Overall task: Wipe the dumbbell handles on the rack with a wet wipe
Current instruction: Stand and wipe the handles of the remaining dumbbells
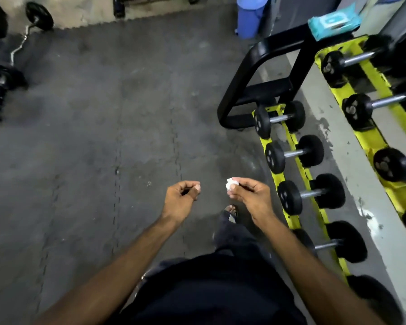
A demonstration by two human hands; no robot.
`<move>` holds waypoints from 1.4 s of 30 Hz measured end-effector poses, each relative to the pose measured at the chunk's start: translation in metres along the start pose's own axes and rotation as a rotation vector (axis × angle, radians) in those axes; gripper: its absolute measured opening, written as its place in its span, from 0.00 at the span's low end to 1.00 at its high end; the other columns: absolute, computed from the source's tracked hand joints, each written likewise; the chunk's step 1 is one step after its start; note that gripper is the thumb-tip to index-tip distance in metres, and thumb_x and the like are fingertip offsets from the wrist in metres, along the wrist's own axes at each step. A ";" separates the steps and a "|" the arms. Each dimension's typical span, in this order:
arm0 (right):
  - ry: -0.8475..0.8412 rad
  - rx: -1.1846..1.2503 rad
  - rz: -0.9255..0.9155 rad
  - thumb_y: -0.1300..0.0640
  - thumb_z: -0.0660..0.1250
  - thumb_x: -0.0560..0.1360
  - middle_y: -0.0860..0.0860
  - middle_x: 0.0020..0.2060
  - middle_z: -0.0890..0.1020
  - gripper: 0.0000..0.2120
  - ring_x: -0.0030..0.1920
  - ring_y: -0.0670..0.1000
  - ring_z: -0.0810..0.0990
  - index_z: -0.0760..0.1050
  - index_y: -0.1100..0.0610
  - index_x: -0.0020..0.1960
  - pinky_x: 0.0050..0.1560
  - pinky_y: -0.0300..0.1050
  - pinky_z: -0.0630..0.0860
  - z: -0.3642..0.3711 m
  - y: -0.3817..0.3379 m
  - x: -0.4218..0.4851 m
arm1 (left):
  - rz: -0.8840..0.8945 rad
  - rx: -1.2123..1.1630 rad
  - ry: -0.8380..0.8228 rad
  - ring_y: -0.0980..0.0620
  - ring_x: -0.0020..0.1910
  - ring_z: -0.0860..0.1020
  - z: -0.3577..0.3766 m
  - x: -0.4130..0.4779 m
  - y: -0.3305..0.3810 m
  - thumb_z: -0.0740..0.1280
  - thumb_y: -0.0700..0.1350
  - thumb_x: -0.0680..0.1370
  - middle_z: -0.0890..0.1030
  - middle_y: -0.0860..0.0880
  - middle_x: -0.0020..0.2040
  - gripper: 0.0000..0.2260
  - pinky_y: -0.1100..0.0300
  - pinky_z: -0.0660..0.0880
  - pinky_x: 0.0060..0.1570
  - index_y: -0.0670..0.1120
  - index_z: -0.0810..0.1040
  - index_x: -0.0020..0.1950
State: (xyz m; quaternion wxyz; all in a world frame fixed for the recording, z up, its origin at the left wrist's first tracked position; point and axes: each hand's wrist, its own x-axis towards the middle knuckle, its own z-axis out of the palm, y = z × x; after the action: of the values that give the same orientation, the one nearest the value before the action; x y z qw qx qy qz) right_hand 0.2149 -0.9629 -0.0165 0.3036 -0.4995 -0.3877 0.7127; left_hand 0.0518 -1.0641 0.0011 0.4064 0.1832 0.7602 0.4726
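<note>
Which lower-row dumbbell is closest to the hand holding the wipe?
The third dumbbell from the black frame, level with the right hand; others lie farther along.

Dim, even overhead light; soft blur throughout; wide-angle bending at edges; glare patch on grey rubber floor (103,102).

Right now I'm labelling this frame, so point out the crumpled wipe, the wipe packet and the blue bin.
crumpled wipe (231,184), head view, the white wad's exposed end
wipe packet (333,21), head view, its white centre label
blue bin (249,19), head view, its side wall
</note>
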 end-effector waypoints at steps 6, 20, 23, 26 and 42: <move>0.016 -0.011 0.017 0.71 0.73 0.72 0.57 0.40 0.86 0.08 0.37 0.52 0.83 0.82 0.63 0.49 0.40 0.41 0.82 -0.013 -0.080 0.129 | 0.024 0.007 -0.014 0.57 0.34 0.76 0.065 0.115 0.092 0.68 0.35 0.80 0.81 0.46 0.39 0.05 0.73 0.71 0.33 0.40 0.82 0.52; 0.448 0.259 -0.043 0.70 0.72 0.73 0.56 0.36 0.85 0.06 0.34 0.51 0.81 0.83 0.61 0.44 0.37 0.40 0.79 -0.052 -0.160 0.370 | 0.128 0.389 -0.493 0.58 0.33 0.78 0.227 0.403 0.223 0.69 0.37 0.79 0.83 0.49 0.39 0.07 0.69 0.74 0.37 0.49 0.82 0.46; 0.638 0.319 -0.024 0.68 0.73 0.73 0.55 0.37 0.85 0.06 0.37 0.53 0.81 0.84 0.59 0.44 0.40 0.45 0.80 -0.067 -0.152 0.411 | 0.204 0.569 -0.704 0.57 0.36 0.80 0.277 0.466 0.237 0.71 0.40 0.78 0.83 0.53 0.38 0.05 0.65 0.77 0.41 0.49 0.83 0.47; 0.794 0.379 0.010 0.69 0.73 0.73 0.54 0.39 0.86 0.07 0.39 0.52 0.81 0.84 0.58 0.44 0.46 0.50 0.80 -0.082 -0.134 0.441 | 0.252 0.731 -0.819 0.56 0.36 0.80 0.323 0.514 0.235 0.71 0.43 0.78 0.83 0.52 0.38 0.03 0.61 0.77 0.42 0.49 0.84 0.48; 0.852 0.048 0.071 0.66 0.77 0.70 0.52 0.40 0.86 0.09 0.41 0.53 0.84 0.84 0.53 0.44 0.47 0.52 0.83 -0.156 0.038 0.557 | 0.532 0.954 -0.870 0.53 0.62 0.73 0.414 0.597 0.052 0.76 0.57 0.69 0.70 0.55 0.59 0.20 0.53 0.73 0.63 0.52 0.76 0.57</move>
State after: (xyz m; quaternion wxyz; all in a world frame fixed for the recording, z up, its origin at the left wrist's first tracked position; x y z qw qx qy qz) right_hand 0.1852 -0.4869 -0.3460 0.4234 -0.7551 -0.1936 0.4615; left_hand 0.0139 -0.4076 -0.3118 0.4194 0.6944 0.5822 0.0542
